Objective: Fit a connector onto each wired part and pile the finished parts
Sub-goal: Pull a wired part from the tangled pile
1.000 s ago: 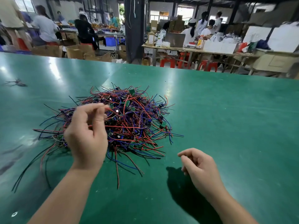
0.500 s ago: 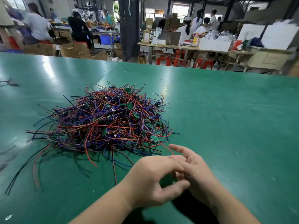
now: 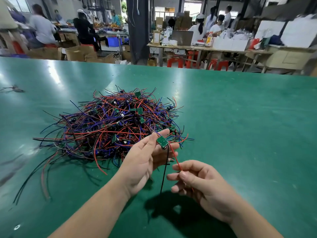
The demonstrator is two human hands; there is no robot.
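Note:
A big tangled pile of wired parts point(image 3: 111, 129), red, blue and black wires with small green boards, lies on the green table point(image 3: 240, 126). My left hand point(image 3: 144, 160) holds one small green board point(image 3: 162, 141) at its fingertips, above the table just in front of the pile. From that board a red wire point(image 3: 175, 156) and a black wire point(image 3: 164, 172) hang down. My right hand point(image 3: 197, 182) pinches the red wire between thumb and forefinger, lower right of the board. No connector is visible.
A small stray wire bundle point(image 3: 13, 89) lies at the far left of the table. Beyond the table's far edge are people at benches, cardboard boxes point(image 3: 75, 53), a dark pillar point(image 3: 137, 30) and red stools point(image 3: 176, 61).
My left hand left the pile with one wired board and came toward me. Both hands met low, then rose; the board now shows and my right hand has taken its red wire.

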